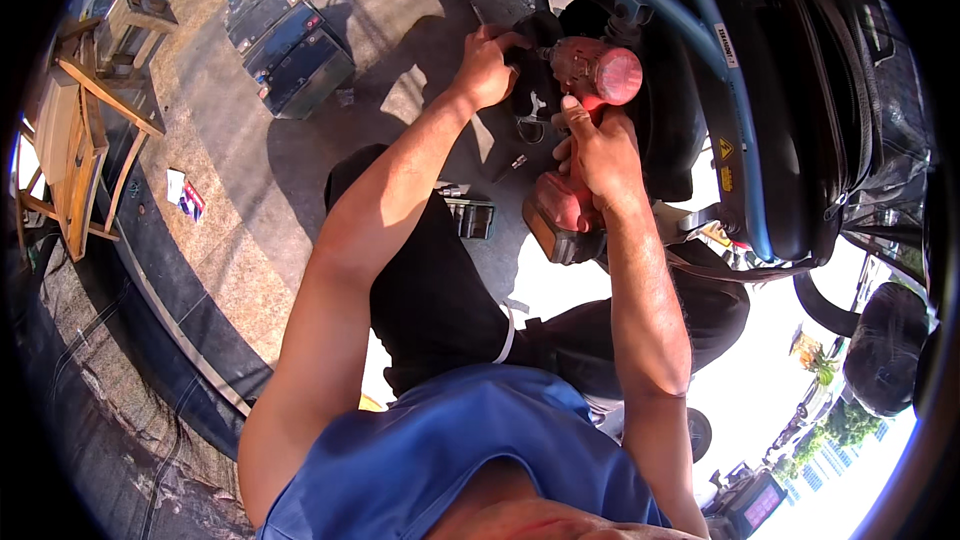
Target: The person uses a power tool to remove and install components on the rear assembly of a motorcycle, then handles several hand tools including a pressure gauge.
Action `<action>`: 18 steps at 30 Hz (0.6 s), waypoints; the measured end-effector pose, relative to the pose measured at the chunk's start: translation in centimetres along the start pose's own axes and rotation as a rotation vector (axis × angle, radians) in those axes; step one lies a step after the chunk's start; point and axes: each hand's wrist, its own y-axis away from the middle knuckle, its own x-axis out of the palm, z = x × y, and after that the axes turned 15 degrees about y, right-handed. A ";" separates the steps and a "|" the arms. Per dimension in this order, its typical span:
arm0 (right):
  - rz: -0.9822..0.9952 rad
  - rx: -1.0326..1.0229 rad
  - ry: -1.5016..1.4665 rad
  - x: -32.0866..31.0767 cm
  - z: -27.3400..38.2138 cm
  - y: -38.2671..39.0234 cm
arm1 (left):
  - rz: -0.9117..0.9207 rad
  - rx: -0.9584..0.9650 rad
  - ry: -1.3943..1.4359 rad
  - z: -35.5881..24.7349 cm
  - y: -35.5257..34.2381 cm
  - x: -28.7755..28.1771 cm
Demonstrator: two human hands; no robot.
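Observation:
My right hand [598,152] grips the handle of a red cordless power drill [590,80], whose battery base [560,220] hangs below the fist. The drill's nose points left into a dark part of a vehicle. My left hand [490,62] is closed at the front of the drill, on the black chuck or the part against it; which one I cannot tell. Both forearms reach up from my blue shirt [470,450] over my black trousers [430,290].
A blue tubular frame [690,30] and a black seat [800,90] of the vehicle fill the upper right. Several dark batteries [285,40] lie on the concrete at upper left, near wooden stools [85,130]. A small box of bits [472,212] sits by my knee.

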 end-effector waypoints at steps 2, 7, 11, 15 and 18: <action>0.103 0.094 0.039 -0.9 0.6 -1.4 | -0.002 0.159 -0.180 0.5 0.4 0.4; 0.146 0.095 0.098 -1.1 0.4 -3.0 | -0.023 0.095 0.177 2.7 0.4 1.8; 0.140 0.084 0.088 -0.9 0.6 -3.2 | -0.054 0.023 0.261 2.6 1.0 2.0; 0.148 0.079 0.094 -0.9 0.4 -3.6 | -0.018 0.081 0.068 2.9 1.3 1.8; 0.145 0.082 0.084 -0.6 0.6 -4.3 | -0.093 0.108 0.141 3.9 1.5 2.2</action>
